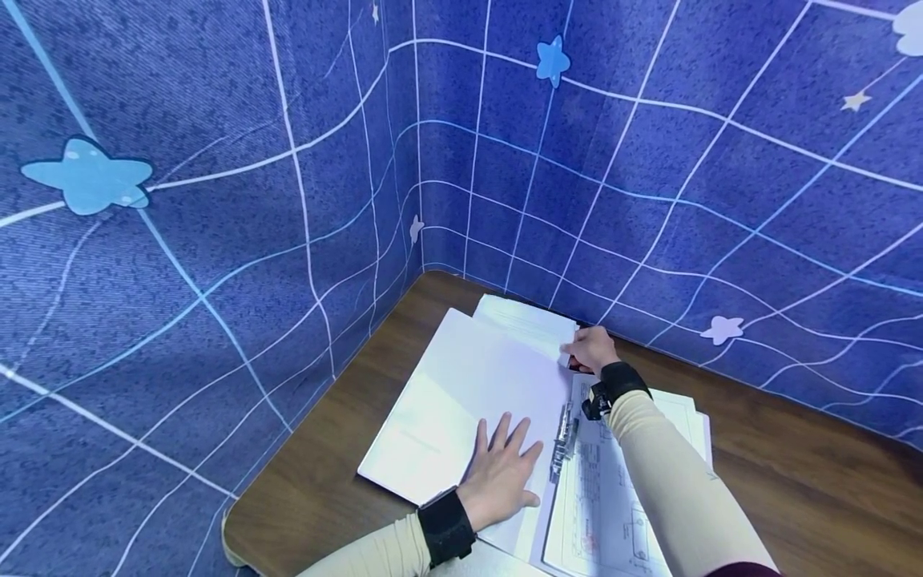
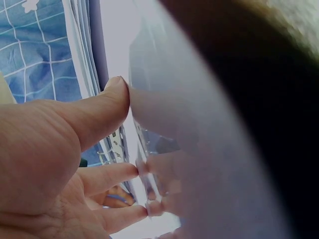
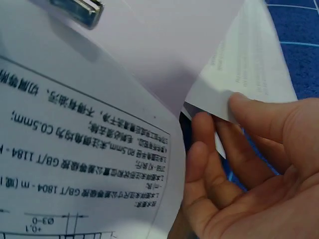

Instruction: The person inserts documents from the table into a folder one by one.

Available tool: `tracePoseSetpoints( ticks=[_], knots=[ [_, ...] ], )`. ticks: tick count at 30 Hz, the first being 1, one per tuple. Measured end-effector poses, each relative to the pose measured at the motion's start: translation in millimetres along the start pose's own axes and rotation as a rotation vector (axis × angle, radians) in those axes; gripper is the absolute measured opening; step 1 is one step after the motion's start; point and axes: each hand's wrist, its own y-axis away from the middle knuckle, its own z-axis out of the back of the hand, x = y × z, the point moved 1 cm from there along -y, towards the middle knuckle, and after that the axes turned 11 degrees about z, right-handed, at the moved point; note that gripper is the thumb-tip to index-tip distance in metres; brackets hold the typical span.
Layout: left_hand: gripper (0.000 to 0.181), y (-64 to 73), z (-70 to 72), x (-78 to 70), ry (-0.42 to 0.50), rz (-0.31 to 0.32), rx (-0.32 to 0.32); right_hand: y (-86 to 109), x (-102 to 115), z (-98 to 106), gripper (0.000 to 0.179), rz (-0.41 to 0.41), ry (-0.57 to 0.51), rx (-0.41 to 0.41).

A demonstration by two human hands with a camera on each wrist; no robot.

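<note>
A white ring binder (image 1: 425, 401) lies opened flat on the table, its metal clip mechanism (image 1: 565, 445) along the middle. My left hand (image 1: 499, 474) rests on the binder's left cover with fingers spread. In the left wrist view, the fingertips of that hand (image 2: 55, 144) touch a glossy surface that mirrors them. At the far edge, my right hand (image 1: 594, 349) pinches the corner of some white printed sheets (image 1: 522, 319). The right wrist view shows the thumb of this hand (image 3: 284, 154) on top of a sheet (image 3: 244, 74) and fingers beneath it.
Printed drawing sheets (image 1: 594, 489) lie on the binder's right side, under my right forearm. The brown wooden table (image 1: 317, 481) meets blue star-patterned curtains (image 1: 591, 160) at the back and left.
</note>
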Motion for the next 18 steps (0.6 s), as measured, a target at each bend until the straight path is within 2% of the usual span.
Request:
tracePoseSetpoints(
  ticks=[3,8,14,18],
  knots=[
    [0.078,-0.1,-0.2,0.4,-0.001,-0.003,-0.005,2.5,5,2,0.013,0.031,-0.017,-0.057],
    [0.077,0.3,-2.2,1.2,0.004,-0.011,-0.010,2.4,13,8,0.028,0.082,-0.038,-0.144],
    [0.077,0.1,-1.8,-0.2,0.005,-0.011,-0.008,3.0,21,18,0.019,0.203,-0.019,-0.224],
    [0.077,-0.7,-1.5,-0.4,0.005,-0.007,-0.004,5.6,35,27,0.018,0.298,-0.127,-0.251]
  ],
)
